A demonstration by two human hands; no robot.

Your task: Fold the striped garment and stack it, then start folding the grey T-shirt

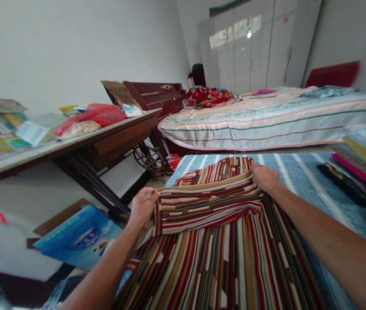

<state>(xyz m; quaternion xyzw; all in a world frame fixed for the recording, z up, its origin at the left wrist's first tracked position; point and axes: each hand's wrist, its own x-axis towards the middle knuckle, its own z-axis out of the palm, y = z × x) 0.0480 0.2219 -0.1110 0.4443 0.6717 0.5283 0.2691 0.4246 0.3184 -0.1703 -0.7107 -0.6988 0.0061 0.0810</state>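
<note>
Striped cloth (211, 258) stretched between two hands

The blue striped sheet (308, 181) lay beneath the cloth, directly before the person. A folded stack (363, 172) sat to the right, clear of it, perhaps to leave spreading room. The left hand (144, 206) and right hand (266, 176) had fingers clamped on opposite ends of its upper band, seemingly keeping it taut. At left, a blue package (76, 237) bore an oval logo, too blurred to read.

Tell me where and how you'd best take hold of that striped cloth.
The striped cloth is probably best gripped at both ends of its straight edge, one hand coming from each side. It is wide and creases softly, so two spread grips should keep that edge taut. The left hand and right hand hold it there now.
</note>
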